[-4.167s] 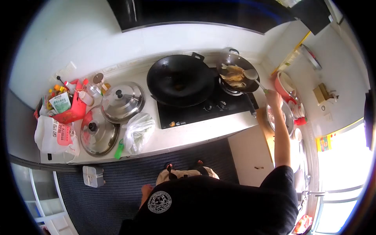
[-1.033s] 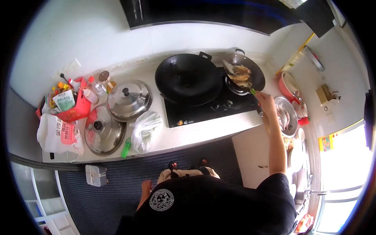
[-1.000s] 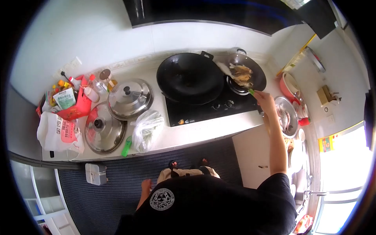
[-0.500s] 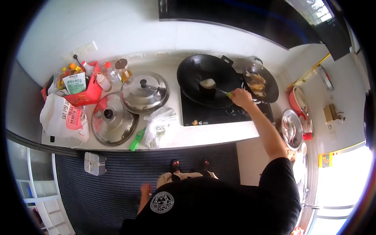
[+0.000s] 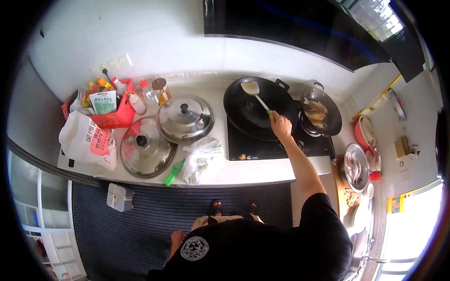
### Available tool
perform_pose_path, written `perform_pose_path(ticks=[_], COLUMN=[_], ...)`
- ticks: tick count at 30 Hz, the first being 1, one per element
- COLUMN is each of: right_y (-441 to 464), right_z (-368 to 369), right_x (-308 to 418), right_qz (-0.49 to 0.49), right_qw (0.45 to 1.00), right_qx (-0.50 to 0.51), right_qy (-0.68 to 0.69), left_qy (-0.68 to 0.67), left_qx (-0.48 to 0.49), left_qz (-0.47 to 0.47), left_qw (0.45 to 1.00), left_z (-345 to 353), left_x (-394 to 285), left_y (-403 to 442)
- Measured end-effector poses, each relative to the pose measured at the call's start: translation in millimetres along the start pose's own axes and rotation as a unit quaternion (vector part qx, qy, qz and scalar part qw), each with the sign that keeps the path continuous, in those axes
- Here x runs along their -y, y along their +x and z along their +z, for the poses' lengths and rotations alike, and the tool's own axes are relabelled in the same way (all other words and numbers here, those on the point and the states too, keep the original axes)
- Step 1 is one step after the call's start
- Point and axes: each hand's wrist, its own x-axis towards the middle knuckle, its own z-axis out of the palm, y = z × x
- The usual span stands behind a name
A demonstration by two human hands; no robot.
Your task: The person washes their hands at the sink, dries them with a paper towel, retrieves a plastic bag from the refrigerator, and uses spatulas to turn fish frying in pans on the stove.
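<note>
My right hand (image 5: 280,125) is closed around the green handle of a wok spatula (image 5: 262,102). The spatula's pale, rounded metal head lies against the far inner wall of a large black wok (image 5: 243,114) on the stove. Low at my side hangs my left hand (image 5: 177,237), away from the counter, its fingers curled with nothing visible in them. Right of the wok, a smaller pan (image 5: 332,114) holds browned fish (image 5: 316,112).
Two steel lids (image 5: 185,118) (image 5: 147,150), a plastic bag (image 5: 201,161) and a green-handled tool (image 5: 174,173) lie on the left counter. Behind them stand a red basket (image 5: 117,120) of bottles and a white sack (image 5: 86,140). A steel bowl (image 5: 348,157) with raw fish sits right.
My right hand has moved the spatula head from the wok's middle up to its far wall, turning the handle more upright. The view has shifted slightly. My left hand stays low.
</note>
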Motion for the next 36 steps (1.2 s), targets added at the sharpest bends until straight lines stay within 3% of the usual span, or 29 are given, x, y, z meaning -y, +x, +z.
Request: perform_pose_path(ticks=[5, 8, 9, 11, 12, 14, 16, 19, 21, 23, 25, 28, 30, 31, 33, 36], right_y=[-13, -30, -34, -44, -49, -57, -64, -68, -72, -77, -82, -87, -90, -92, -94, -98], right_z=[-34, -73, -82, -113, -128, -160, -184, -202, -190, -187, -192, -187, -186, -186, -189, -187], right_x=[-9, -23, -37, -56, -67, -90, -118, -176, -230, -256, -261, -283, -294, -300, -304, -315], right_qz=[0.015, 0.039, 0.041, 0.055, 0.072, 0.087, 0.12, 0.194, 0.262, 0.355, 0.445, 0.441, 0.431, 0.427, 0.426, 0.416], right_qw=[1.0, 0.998, 0.997, 0.996, 0.995, 0.995, 0.99, 0.979, 0.95, 0.875, 0.767, 0.707, 0.701, 0.697, 0.701, 0.706], right_qx=[-0.001, -0.022, -0.025, -0.034, -0.035, -0.044, -0.053, -0.032, -0.01, 0.012, 0.015, 0.025, 0.035, 0.039, 0.046, 0.062], right_qy=[0.016, 0.042, 0.053, 0.057, 0.061, 0.035, 0.053, 0.048, 0.171, 0.33, 0.461, 0.552, 0.567, 0.575, 0.57, 0.57], left_qy=[0.059, 0.183, 0.314, 0.508, 0.586, 0.642, 0.583, 0.513, 0.493, 0.426, 0.379, 0.358, 0.314, 0.443, 0.555, 0.597], left_qx=[0.007, 0.053, 0.061, 0.045, 0.015, -0.032, -0.017, 0.097, 0.121, 0.132, 0.124, 0.09, 0.064, 0.062, 0.049, 0.045], left_qz=[0.033, 0.024, 0.101, 0.165, 0.158, 0.136, 0.17, 0.325, 0.334, 0.354, 0.347, 0.243, 0.117, 0.214, 0.296, 0.321], left_qw=[0.998, 0.981, 0.942, 0.844, 0.795, 0.754, 0.794, 0.788, 0.794, 0.822, 0.849, 0.897, 0.94, 0.868, 0.776, 0.733], left_z=[9, 19, 20, 30, 43, 72, 92, 91, 108, 122, 137, 158, 165, 164, 171, 179], left_x=[-26, -33, -28, -41, -50, -76, -86, -64, -75, -69, -58, -35, -5, 11, 29, 51], left_y=[-16, 1, 17, 12, 0, -36, -54, -22, -40, -49, -52, -53, -34, -30, -37, -48])
